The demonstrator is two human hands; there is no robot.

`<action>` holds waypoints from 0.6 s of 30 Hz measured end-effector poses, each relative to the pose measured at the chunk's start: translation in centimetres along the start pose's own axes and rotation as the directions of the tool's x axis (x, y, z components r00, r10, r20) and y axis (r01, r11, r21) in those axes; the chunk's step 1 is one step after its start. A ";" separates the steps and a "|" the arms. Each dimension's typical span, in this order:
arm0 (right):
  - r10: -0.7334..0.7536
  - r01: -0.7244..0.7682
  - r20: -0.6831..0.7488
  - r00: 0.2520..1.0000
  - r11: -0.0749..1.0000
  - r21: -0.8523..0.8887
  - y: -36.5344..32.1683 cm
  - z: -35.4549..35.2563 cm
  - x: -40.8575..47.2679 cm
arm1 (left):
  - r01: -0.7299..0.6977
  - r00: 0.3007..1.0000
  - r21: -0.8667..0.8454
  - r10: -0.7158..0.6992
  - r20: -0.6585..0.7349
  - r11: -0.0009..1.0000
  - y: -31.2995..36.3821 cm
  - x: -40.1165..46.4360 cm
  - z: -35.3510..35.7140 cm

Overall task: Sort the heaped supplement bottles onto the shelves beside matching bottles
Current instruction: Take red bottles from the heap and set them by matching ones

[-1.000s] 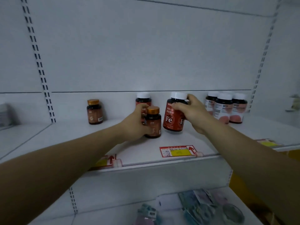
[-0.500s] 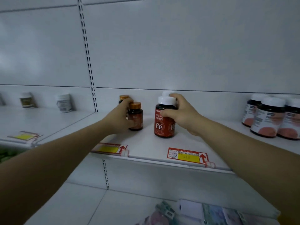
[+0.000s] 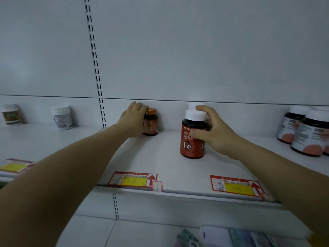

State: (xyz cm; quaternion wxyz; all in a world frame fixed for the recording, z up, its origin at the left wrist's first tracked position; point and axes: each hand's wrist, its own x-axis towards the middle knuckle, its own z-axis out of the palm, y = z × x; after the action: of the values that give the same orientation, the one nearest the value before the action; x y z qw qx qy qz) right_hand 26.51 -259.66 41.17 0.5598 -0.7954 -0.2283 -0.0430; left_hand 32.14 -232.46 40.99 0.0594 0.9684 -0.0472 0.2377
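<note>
On the white shelf (image 3: 169,168), my left hand (image 3: 132,120) grips a small dark bottle with a gold cap (image 3: 151,122) at the back wall. Whether a matching bottle stands behind my hand I cannot tell. My right hand (image 3: 211,132) holds a red "Fe" bottle with a white cap (image 3: 193,136), thumb across its label and fingers over the cap. Directly behind it, the white cap of a second bottle (image 3: 195,105) shows.
Several dark bottles with white caps and pink-marked labels (image 3: 306,132) stand at the right. Two white jars (image 3: 62,117) sit on the neighbouring left shelf. Red-yellow price tags (image 3: 235,186) line the shelf edge. Flat packets (image 3: 231,237) lie on the lower shelf.
My left hand has pushed the gold-capped bottle back to the wall. The right hand keeps hold of the red Fe bottle. The view has shifted left and closer.
</note>
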 end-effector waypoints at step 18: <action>0.019 -0.059 -0.129 0.991 0.949 -0.311 0.4 -5.4 -1.0 | -0.045 0.783 -0.171 0.141 0.606 0.984 13.0 -8.8 -3.5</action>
State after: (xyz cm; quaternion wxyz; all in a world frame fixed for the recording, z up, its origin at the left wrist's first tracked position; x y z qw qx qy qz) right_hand 26.79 -264.99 42.54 0.4402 -0.8743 -0.1675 -0.1171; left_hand 21.21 -244.31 41.18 0.1003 0.9822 -0.1292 -0.0921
